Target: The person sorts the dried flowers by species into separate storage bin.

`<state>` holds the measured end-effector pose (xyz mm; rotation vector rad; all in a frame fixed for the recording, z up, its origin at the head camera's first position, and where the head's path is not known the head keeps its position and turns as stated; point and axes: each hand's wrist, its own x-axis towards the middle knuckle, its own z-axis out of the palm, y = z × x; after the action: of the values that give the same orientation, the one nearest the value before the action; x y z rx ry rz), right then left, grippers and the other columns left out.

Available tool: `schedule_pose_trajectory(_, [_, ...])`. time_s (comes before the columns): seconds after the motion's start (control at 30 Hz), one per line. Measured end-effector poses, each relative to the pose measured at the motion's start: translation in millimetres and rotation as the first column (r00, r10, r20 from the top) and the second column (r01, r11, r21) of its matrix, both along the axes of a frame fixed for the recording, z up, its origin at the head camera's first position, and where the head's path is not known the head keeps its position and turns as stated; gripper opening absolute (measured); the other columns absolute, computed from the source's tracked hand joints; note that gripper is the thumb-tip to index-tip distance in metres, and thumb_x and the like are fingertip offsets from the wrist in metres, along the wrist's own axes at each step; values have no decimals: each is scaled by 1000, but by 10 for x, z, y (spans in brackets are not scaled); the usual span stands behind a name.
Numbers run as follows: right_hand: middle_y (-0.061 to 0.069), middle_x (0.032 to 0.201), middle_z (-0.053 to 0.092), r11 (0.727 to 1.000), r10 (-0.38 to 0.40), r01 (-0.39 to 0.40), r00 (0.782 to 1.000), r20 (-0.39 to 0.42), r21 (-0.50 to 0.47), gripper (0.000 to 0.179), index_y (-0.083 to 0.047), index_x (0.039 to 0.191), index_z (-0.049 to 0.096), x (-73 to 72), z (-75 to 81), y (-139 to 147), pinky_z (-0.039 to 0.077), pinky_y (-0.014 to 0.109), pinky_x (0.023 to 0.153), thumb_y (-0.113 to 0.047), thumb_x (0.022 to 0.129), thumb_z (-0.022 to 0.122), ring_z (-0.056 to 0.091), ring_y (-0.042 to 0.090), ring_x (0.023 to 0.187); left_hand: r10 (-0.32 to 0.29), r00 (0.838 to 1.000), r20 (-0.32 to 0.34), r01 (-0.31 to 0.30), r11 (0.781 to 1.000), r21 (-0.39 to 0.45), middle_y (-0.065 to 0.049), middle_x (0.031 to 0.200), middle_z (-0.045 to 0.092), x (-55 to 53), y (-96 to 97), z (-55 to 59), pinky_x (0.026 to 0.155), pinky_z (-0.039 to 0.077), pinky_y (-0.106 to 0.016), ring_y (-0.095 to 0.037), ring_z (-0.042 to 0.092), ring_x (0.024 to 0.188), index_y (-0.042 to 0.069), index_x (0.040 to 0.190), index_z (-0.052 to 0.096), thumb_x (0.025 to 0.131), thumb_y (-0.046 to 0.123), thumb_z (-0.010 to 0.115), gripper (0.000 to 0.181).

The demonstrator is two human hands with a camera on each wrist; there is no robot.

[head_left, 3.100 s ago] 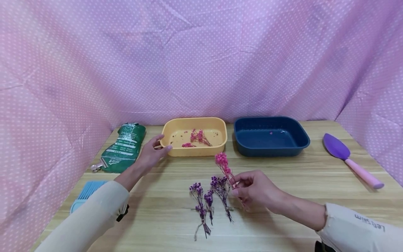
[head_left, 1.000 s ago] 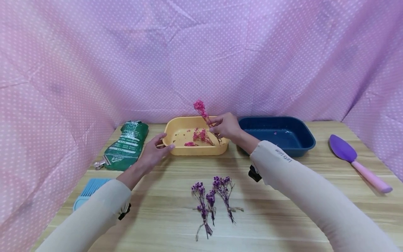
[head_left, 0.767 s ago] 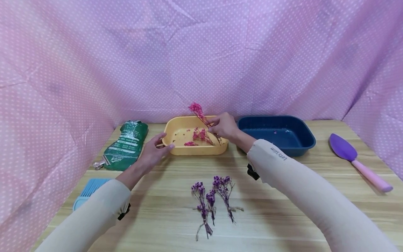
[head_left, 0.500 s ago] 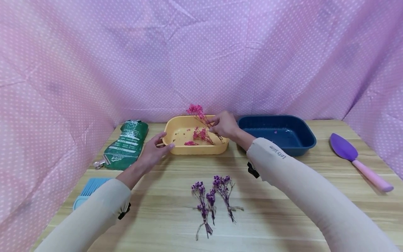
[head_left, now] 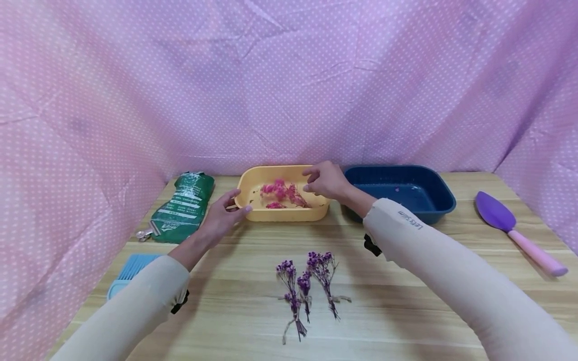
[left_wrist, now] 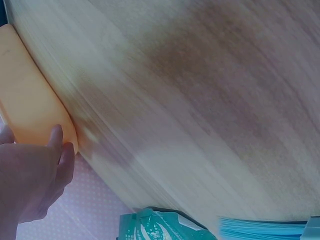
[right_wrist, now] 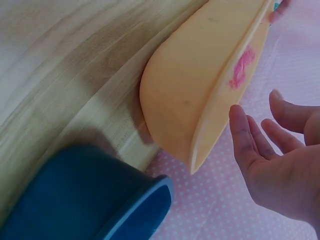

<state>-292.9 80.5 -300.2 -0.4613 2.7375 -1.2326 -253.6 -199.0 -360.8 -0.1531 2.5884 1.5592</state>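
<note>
In the head view, my left hand (head_left: 221, 213) rests at the left end of the yellow tray (head_left: 289, 215), thumb and fingers spread around its corner. The left wrist view shows these relaxed fingers against the tray's outer wall. My right hand (head_left: 326, 180) hovers at the tray's right end with its fingers parted, holding nothing; the right wrist view confirms the gap between thumb and fingers. Pink dried flower sprigs (head_left: 280, 190) lie inside the tray among small crumbs. Bunches of purple dried flowers (head_left: 321, 271), tied with twine, lie on the wooden table nearer me.
A dark blue tray (head_left: 433, 215) stands right of the yellow one, partly behind my right forearm. A purple spatula (head_left: 495, 210) with a pink handle lies far right. At left are a clipped green bag (head_left: 185, 205) and a light blue brush (head_left: 137, 265). Polka-dot cloth (head_left: 289, 90) hangs behind.
My right hand carried a pink dried flower sprig from near the purple bunches to the yellow tray and let go; the sprig now lies inside. My left hand stayed at the tray.
</note>
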Motion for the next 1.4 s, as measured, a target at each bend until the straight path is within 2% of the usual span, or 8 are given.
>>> schedule_pose_trajectory(0.17, [16, 101, 69, 999, 27, -27, 1000, -11, -23, 37, -3, 123, 64, 150, 13, 137, 56, 30, 67, -8, 86, 70, 68, 26, 83, 7, 1000, 3, -7, 1000, -8, -19, 148, 36, 0, 11, 0, 102, 45, -39, -33, 43, 130, 15, 152, 28, 91, 30, 67, 74])
schedule_pose_trajectory(0.4, [13, 99, 70, 993, 95, -98, 994, -63, -61, 34, -2, 120, 66, 451, 29, 343, 55, 34, 75, -7, 87, 70, 65, 25, 90, 1, 1000, -5, -1, 1000, 0, -20, 149, 35, 11, 8, -8, 103, 44, -40, -34, 42, 131, 14, 152, 27, 92, 30, 66, 73])
schedule_pose_trajectory(0.63, [11, 99, 68, 992, 100, -101, 995, -15, -79, 35, -2, 121, 65, 716, 23, 535, 53, 26, 72, -6, 86, 71, 61, 21, 89, 0, 1000, -4, 0, 1000, 1, -20, 149, 34, 14, 0, -14, 103, 44, -40, -34, 42, 131, 14, 152, 27, 92, 31, 66, 74])
schedule_pose_trajectory(0.87, [8, 104, 68, 991, 87, -82, 995, 45, -103, 38, -5, 124, 64, 969, -9, 855, 54, 26, 77, -14, 88, 71, 62, 20, 95, -1, 1000, -4, 1, 1000, 10, -20, 149, 34, 23, 12, -1, 103, 44, -41, -35, 42, 131, 13, 152, 27, 92, 29, 66, 73])
schedule_pose_trajectory(1.0, [9, 104, 68, 990, 58, -47, 995, 79, -136, 38, -5, 125, 63, 1072, -30, 1049, 56, 26, 77, -14, 89, 70, 64, 20, 94, 2, 1000, -4, -2, 1000, 11, -20, 148, 35, 26, 18, 4, 102, 45, -40, -35, 43, 130, 12, 151, 28, 92, 28, 66, 72])
schedule_pose_trajectory(1.27, [11, 109, 67, 982, 38, -22, 996, 82, -185, 42, 0, 128, 59, 1206, -65, 1341, 56, 24, 77, -17, 90, 68, 65, 13, 93, -7, 1000, -6, 7, 999, 33, -22, 146, 35, 29, 10, 3, 103, 44, -41, -36, 42, 130, 10, 150, 30, 91, 26, 67, 71])
schedule_pose_trajectory(1.4, [13, 110, 66, 981, 27, -10, 996, 86, -194, 44, 2, 130, 57, 1241, -88, 1448, 56, 23, 78, -15, 90, 68, 65, 10, 92, -11, 1000, -9, 11, 1000, 13, -22, 147, 36, 37, -8, 15, 103, 44, -42, -36, 43, 130, 10, 150, 29, 91, 28, 68, 73])
